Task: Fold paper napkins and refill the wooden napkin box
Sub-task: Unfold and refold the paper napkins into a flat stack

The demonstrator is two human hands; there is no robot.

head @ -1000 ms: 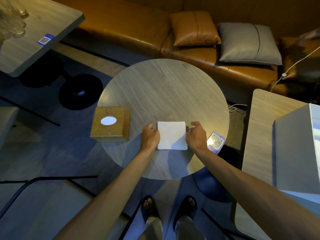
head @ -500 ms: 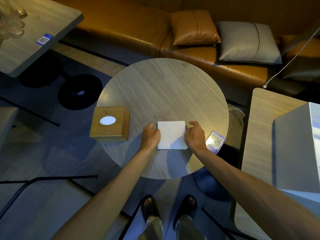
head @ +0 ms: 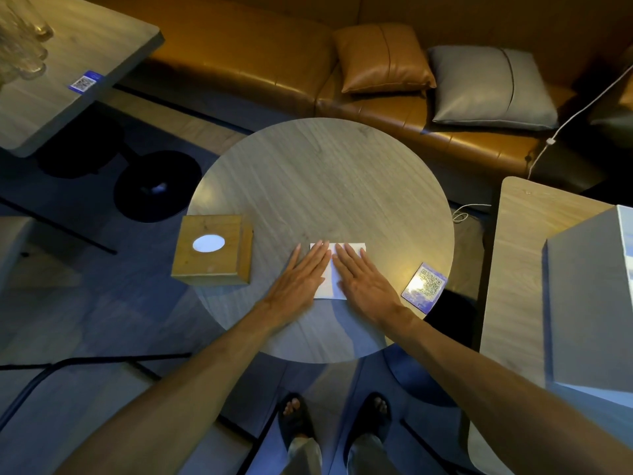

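A white paper napkin (head: 331,279) lies flat on the round wooden table (head: 322,180), near its front edge. My left hand (head: 301,275) rests palm down on the napkin's left part, fingers stretched out. My right hand (head: 359,279) lies flat on its right part in the same way. Both hands cover most of the napkin; only a middle strip and the far edge show. The wooden napkin box (head: 212,250) stands at the table's left edge, with white showing in the oval opening on its top.
A blue QR-code card (head: 424,286) lies at the table's right edge. A brown sofa (head: 257,60) with two cushions runs behind. Other tables stand at the upper left (head: 85,39) and right (head: 520,255), the right one bearing a grey box (head: 589,303).
My hands were pinching the napkin's left and right edges with curled fingers. Now both lie flat and open on top of it, pressing it down.
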